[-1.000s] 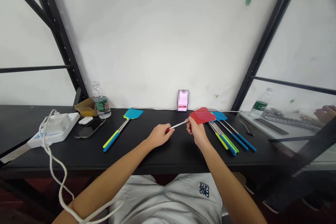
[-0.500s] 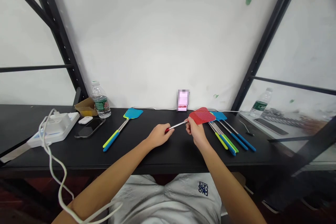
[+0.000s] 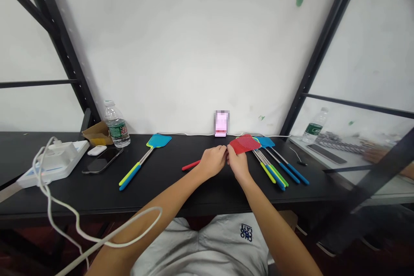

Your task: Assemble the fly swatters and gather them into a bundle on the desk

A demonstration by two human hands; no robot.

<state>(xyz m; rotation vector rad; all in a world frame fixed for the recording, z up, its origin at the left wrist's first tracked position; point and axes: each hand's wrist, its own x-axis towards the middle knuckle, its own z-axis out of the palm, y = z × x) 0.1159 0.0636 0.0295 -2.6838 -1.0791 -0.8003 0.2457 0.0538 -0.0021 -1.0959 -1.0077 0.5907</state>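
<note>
Held across in front of me is a red fly swatter (image 3: 246, 143), its mesh head to the right and its red handle end sticking out to the left. My left hand (image 3: 212, 161) is closed around its shaft, hiding that stretch. Right beside it, my right hand (image 3: 237, 161) is closed at the neck, just below the head. To the right lie several fly swatters (image 3: 273, 170) with blue, yellow and green handles, their heads partly behind the red one. Two more, a blue fly swatter (image 3: 159, 140) over a yellow-green one, lie stacked to the left.
On the black table (image 3: 155, 198) at left are a power strip (image 3: 53, 168), a dark phone (image 3: 102, 161), a white case (image 3: 97, 150), a cardboard box (image 3: 97, 133) and a water bottle (image 3: 117, 125). A lit phone (image 3: 221, 123) leans on the wall. A white cable (image 3: 77, 224) hangs over my left arm.
My left hand has slid right along the swatter from the handle to beside my right hand, so the red handle now shows. The view has shifted slightly.
</note>
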